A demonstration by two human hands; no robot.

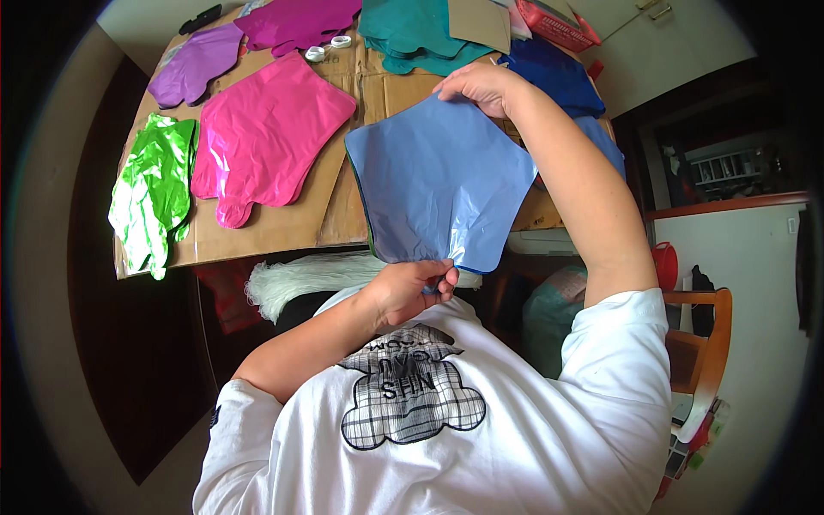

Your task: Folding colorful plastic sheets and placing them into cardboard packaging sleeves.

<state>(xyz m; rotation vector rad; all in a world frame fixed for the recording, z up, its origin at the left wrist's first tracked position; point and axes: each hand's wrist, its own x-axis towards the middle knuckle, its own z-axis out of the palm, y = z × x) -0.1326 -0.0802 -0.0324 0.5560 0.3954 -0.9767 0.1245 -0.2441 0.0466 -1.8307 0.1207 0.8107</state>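
A flat, star-shaped blue foil balloon is stretched out between my two hands, over the table's near edge. My left hand pinches its lower edge, close to my chest. At its far corner, the fingers of my right hand are closed on the foil. Darker blue and green edges show beneath it, so more than one sheet may be stacked there. To the left lies a pink foil balloon, flat on the cardboard. Beside that is a crumpled, shiny green foil balloon.
Cardboard covers the table. Purple, magenta, teal and dark blue foil lie along the back, with two white ribbon rolls and a red basket. White string hangs under the near edge. A wooden chair stands right.
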